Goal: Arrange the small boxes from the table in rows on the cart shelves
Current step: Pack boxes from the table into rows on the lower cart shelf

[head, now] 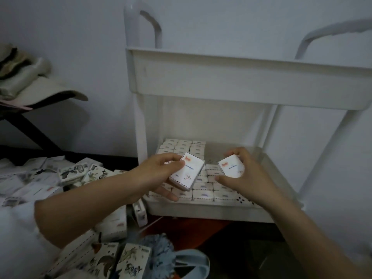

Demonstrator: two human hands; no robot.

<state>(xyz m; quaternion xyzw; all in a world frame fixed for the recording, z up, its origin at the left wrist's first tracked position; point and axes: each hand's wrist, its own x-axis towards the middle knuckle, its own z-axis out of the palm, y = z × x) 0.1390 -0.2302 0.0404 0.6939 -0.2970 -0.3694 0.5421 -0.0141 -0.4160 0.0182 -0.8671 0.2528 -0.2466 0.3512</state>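
The left hand [159, 174] grips a white box [187, 174] with the thumb on top and fingers beneath. It holds the box tilted over the left half of the lower shelf [201, 211] — likely so the printed face can be checked before it goes down. The right hand [249, 178] pinches a second box [231, 168] between thumb and curled fingers, raised above the shelf's middle. Below them, packed rows [203, 191] run from the front edge toward the back-left corner, boxes touching. The right side shows bare perforated floor — probably where both boxes are headed. More loose boxes [70, 172] lie jumbled on the desk [112, 159] to the left.
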